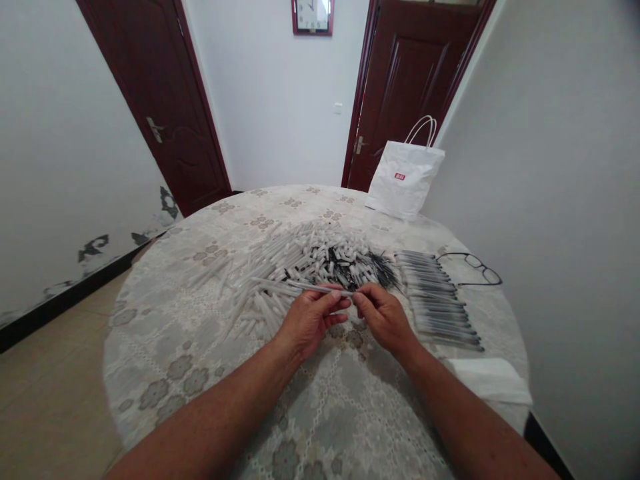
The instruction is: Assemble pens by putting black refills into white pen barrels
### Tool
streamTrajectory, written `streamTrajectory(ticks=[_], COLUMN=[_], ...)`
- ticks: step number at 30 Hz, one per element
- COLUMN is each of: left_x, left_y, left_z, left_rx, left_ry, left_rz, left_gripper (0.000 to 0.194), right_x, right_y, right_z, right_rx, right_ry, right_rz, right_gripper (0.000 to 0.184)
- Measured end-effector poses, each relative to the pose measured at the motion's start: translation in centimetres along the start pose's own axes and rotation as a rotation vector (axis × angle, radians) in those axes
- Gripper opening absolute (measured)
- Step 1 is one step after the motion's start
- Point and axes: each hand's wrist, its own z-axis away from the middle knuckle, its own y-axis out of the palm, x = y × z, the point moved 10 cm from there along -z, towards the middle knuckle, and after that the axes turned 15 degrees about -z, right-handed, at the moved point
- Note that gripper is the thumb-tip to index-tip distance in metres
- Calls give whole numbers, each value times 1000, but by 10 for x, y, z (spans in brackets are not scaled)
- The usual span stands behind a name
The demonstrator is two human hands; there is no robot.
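Above the near edge of the pile, a slim, pale grey pen (303,286) lies level between my two hands. My left hand (311,319) has its thumb and fingers closed around the shaft. At the pen's right end, my right hand (386,316) pinches the tip, though its fingers partly cover what they grip. Just beyond my hands spreads a heap of translucent white tubes (265,293). Short white pieces (357,250) and thin black sticks like refills (383,267) are heaped at its right. A neat row of grey, dark-tipped pens (440,303) lies right of my right hand.
A patterned cloth covers the round table (180,393). Eyeglasses (483,272) rest beyond the pen row, and a white paper bag (407,177) stands at the back right. Near my right forearm lies a folded white cloth or packet (493,380).
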Motion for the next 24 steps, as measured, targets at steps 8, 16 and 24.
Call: streamTrajectory(ticks=[8, 16, 24], left_x=[0, 0, 1], left_y=[-1, 0, -2], left_z=[0, 1, 0], left_rx=[-9, -4, -23], left_ry=[10, 6, 7], left_rz=[-15, -24, -43], left_gripper=[23, 20, 19], right_x=[3, 16, 14], right_y=[0, 11, 5], right_z=[3, 3, 4], right_rx=[27, 102, 70], right_ry=[-20, -118, -107], right_rz=[-14, 181, 113], right_gripper=[24, 30, 18])
